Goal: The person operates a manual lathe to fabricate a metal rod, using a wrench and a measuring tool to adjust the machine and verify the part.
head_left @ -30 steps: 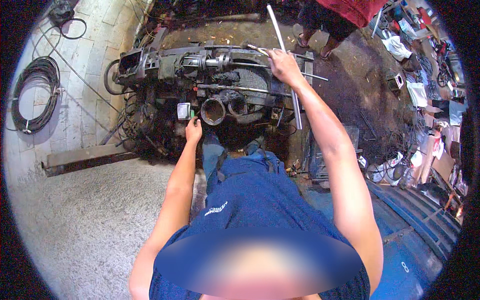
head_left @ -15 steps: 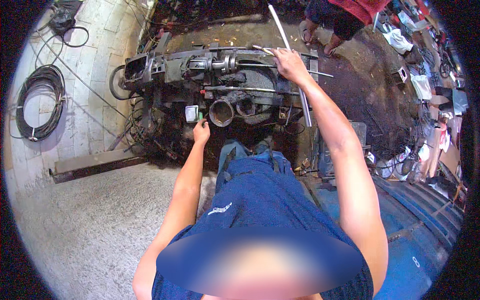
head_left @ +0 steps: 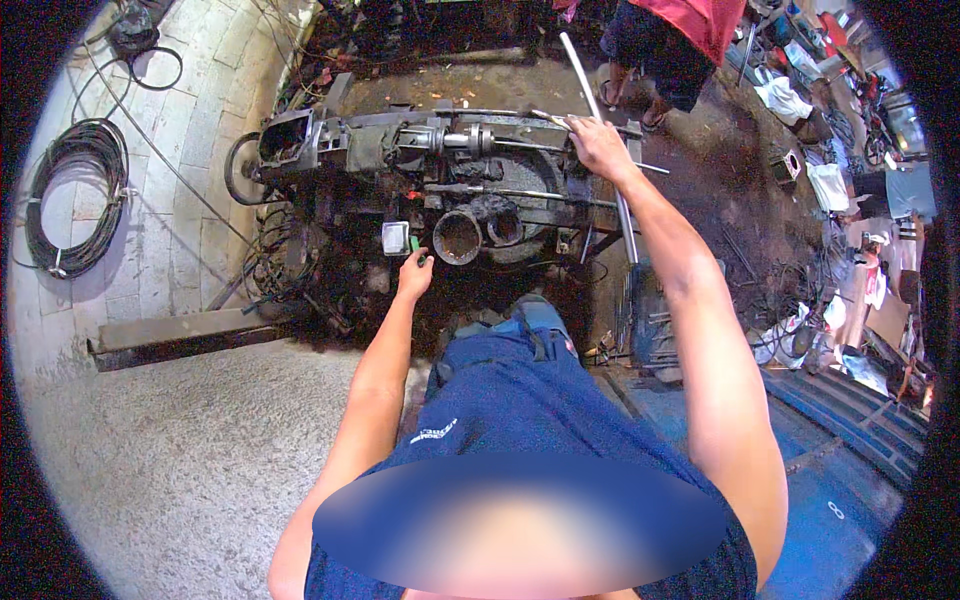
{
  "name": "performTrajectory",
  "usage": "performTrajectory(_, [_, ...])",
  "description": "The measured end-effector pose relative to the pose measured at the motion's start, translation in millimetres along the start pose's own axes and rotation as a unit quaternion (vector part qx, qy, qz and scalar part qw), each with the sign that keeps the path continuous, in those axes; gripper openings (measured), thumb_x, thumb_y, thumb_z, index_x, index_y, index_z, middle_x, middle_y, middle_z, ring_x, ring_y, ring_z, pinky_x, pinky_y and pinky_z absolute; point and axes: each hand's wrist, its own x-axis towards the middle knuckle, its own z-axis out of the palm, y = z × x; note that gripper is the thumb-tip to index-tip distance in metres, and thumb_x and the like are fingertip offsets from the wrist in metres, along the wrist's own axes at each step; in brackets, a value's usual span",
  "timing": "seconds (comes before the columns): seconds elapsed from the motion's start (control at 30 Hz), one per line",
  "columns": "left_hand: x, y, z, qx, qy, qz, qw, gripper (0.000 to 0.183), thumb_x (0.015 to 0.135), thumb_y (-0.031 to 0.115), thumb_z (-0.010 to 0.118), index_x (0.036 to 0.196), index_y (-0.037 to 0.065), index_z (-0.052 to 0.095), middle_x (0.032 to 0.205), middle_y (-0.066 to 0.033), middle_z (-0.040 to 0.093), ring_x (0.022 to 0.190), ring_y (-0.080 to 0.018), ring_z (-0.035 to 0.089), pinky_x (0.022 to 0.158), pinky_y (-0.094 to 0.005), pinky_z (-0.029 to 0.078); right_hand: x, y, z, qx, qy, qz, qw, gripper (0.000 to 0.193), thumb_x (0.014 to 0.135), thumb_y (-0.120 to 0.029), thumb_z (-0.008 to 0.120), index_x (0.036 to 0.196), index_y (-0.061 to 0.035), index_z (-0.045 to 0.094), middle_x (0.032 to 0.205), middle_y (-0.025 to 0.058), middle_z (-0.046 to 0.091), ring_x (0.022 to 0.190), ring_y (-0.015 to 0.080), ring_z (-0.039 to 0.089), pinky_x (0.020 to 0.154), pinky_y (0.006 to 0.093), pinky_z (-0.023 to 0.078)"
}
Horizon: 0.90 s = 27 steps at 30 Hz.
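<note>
My left hand [head_left: 416,274] is closed on a small green-and-black handle [head_left: 415,246], beside a white square piece [head_left: 396,238] at the front of a dark, greasy machine [head_left: 370,150]. What the handle joins to is hidden. Farther right, my right hand [head_left: 602,150] is closed over a long bare metal rod [head_left: 578,68], which slants across the machine's right end and passes under my wrist. A slim pale stick [head_left: 550,118] pokes out leftward from its fingers. Just right of my left hand is a round open pipe mouth [head_left: 459,238]. A shiny shaft [head_left: 462,139] runs along the machine.
A person [head_left: 665,45] in red and dark clothes stands behind the machine's right end. Black cable coils [head_left: 75,200] lie at the left, near a long beam [head_left: 190,330]. Bags and scrap [head_left: 825,185] are heaped along the right side. A blue ribbed surface [head_left: 800,480] is at lower right.
My right hand and the rod have shifted a little right and nearer. My left hand stays at the green handle. The whole view has moved slightly, and the person behind has shifted left.
</note>
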Motion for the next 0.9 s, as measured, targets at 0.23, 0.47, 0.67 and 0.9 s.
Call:
performTrajectory(0.23, [4, -10, 1, -0.005, 0.011, 0.052, 0.999, 0.033, 0.086, 0.026, 0.058, 0.116, 0.011, 0.060, 0.093, -0.0180, 0.066, 0.077, -0.0248, 0.066, 0.075, -0.0358, 0.049, 1, 0, 0, 0.011, 0.030, -0.022, 0.999, 0.030, 0.086, -0.017, 0.052, 0.114, -0.0074, 0.052, 0.112, 0.0129, 0.059, 0.107, 0.0289, 0.055, 0.085, 0.0476, 0.045])
performTrajectory(0.47, [4, 4, -1, 0.003, 0.027, 0.045, 0.999, 0.030, 0.088, 0.023, 0.056, 0.114, 0.009, 0.061, 0.081, -0.0124, 0.066, 0.067, -0.0195, 0.065, 0.067, -0.0336, 0.050, 3, -4, -3, 0.001, 0.051, -0.015, 0.999, 0.023, 0.086, -0.018, 0.053, 0.107, -0.0075, 0.053, 0.093, 0.0130, 0.060, 0.095, 0.0297, 0.060, 0.083, 0.0476, 0.045])
performTrajectory(0.67, [8, 3, 8, -0.047, 0.018, -0.025, 0.998, 0.028, 0.088, 0.023, 0.056, 0.111, 0.009, 0.063, 0.081, -0.0130, 0.066, 0.065, -0.0196, 0.066, 0.066, -0.0328, 0.051, 1, -1, -2, 0.011, 0.059, -0.020, 0.998, 0.030, 0.087, -0.018, 0.051, 0.115, -0.0076, 0.051, 0.094, 0.0116, 0.060, 0.096, 0.0274, 0.058, 0.081, 0.0482, 0.044])
performTrajectory(0.9, [8, -2, 12, -0.023, 0.058, -0.005, 0.998, 0.028, 0.087, 0.023, 0.058, 0.112, 0.011, 0.063, 0.077, -0.0075, 0.065, 0.063, -0.0149, 0.064, 0.064, -0.0300, 0.051, 3, -3, -6, 0.020, 0.004, -0.006, 1.000, 0.030, 0.087, -0.017, 0.052, 0.115, -0.0058, 0.053, 0.105, 0.0103, 0.061, 0.103, 0.0263, 0.055, 0.083, 0.0474, 0.043])
